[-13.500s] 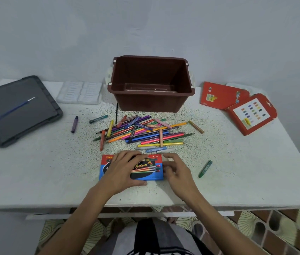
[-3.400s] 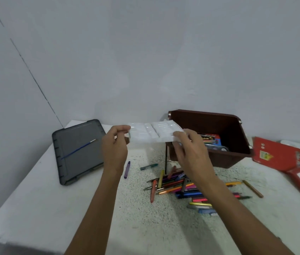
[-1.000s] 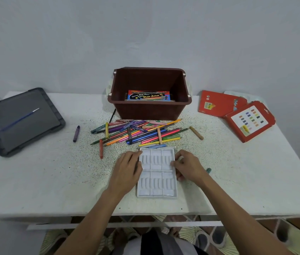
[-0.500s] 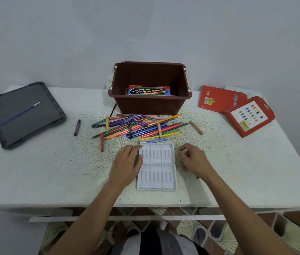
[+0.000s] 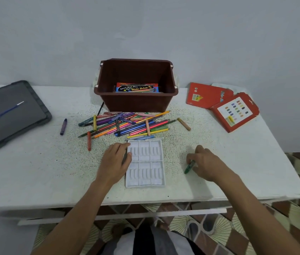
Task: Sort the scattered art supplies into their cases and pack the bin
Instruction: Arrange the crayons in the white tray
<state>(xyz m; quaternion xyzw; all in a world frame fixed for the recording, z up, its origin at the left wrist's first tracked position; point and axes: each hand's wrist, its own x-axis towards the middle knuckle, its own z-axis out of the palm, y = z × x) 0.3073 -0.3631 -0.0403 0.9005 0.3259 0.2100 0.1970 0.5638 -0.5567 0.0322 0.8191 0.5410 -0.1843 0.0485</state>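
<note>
Near the desk's front edge we rest our left hand (image 5: 117,159), fingers loosely curled and gripping nothing, on the left rim of the white slotted tray (image 5: 145,163). Our right hand (image 5: 205,163) pinches a green crayon (image 5: 189,166) lying right of the tray, long axis running front-left to back-right; this hand is nearer. The pile of pens (image 5: 127,125) lies beyond the tray, before the brown bin (image 5: 136,102). The speckled white desk (image 5: 35,172) meets a plain wall.

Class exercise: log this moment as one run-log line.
left hand: resting on white tray | right hand: gripping green crayon | bin: marker box inside
</note>
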